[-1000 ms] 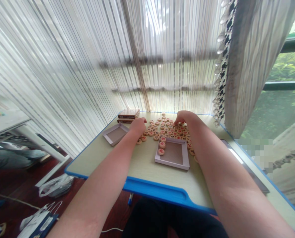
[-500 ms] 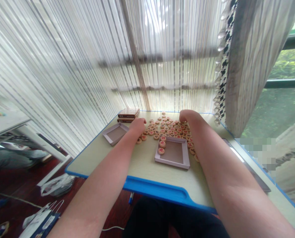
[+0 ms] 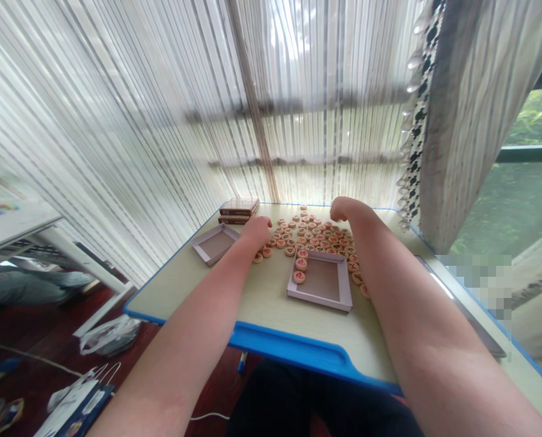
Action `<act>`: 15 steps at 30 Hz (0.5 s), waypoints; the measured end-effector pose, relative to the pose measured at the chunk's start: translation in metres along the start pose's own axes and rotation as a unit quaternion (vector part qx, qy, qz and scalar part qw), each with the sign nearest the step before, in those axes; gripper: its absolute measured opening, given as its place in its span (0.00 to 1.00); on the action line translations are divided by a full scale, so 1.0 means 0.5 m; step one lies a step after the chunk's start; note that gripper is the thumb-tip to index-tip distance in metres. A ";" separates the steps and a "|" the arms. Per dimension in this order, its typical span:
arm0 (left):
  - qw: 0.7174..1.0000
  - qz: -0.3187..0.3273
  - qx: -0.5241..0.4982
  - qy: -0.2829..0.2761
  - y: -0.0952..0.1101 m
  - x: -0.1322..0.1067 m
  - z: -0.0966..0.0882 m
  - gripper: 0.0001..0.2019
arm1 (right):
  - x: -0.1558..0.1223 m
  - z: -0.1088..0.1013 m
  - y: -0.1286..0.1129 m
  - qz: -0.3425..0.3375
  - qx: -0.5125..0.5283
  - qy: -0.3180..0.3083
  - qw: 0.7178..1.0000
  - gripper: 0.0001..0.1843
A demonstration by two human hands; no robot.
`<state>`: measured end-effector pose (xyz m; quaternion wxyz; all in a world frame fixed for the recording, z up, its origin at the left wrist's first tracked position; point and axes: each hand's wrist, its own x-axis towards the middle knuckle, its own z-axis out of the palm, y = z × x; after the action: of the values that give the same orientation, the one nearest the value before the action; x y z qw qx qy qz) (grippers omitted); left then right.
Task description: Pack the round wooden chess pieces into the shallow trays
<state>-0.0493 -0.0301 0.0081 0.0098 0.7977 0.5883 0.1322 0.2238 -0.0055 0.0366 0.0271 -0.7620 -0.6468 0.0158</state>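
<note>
Right now my left hand (image 3: 258, 229) curls its fingers onto the left rim of the xiangqi pieces (image 3: 314, 233), my right hand (image 3: 340, 209) bunches its fingers together at their far side, grip unclear, and I judge a dragging forearm could sweep some off the table (image 3: 261, 303).

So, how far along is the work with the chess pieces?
Done: a few pieces lie in the near tray. In hand: the left hand rests at the pile's left edge, the right hand is above its far side. Left: most pieces lie loose on the table; the far tray holds none.
</note>
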 end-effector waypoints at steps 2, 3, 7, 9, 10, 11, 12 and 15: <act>1.000 -0.002 -0.002 -0.001 -0.002 0.002 0.002 0.16 | 0.000 -0.003 -0.001 0.025 -0.015 -0.036 0.999 0.18; 1.000 -0.004 -0.003 -0.001 -0.002 0.002 0.003 0.16 | 0.000 -0.004 -0.002 0.032 -0.024 -0.046 0.998 0.17; 1.000 -0.009 0.001 -0.002 -0.002 0.003 0.003 0.16 | 0.003 0.002 -0.003 0.041 -0.042 -0.051 0.997 0.16; 1.000 -0.007 0.003 -0.003 -0.001 0.002 0.002 0.16 | 0.005 0.007 -0.004 0.049 -0.054 -0.055 0.996 0.16; 1.000 -0.004 0.004 -0.003 -0.001 0.002 0.001 0.16 | 0.006 0.008 -0.005 0.054 -0.061 -0.055 0.995 0.17; 1.000 -0.002 0.005 -0.002 0.000 0.001 0.000 0.16 | 0.007 0.009 -0.005 0.061 -0.067 -0.053 0.994 0.17; 1.000 0.000 0.005 -0.002 0.001 0.000 0.000 0.16 | 0.007 0.008 -0.006 0.066 -0.069 -0.050 0.994 0.17; 1.000 0.003 0.006 -0.002 0.003 -0.002 -0.003 0.17 | 0.007 -0.002 -0.009 0.063 -0.052 -0.062 0.995 0.13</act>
<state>-0.0488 -0.0318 0.0094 0.0056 0.7997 0.5869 0.1265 0.2200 -0.0013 0.0380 -0.0540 -0.7991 -0.5979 0.0313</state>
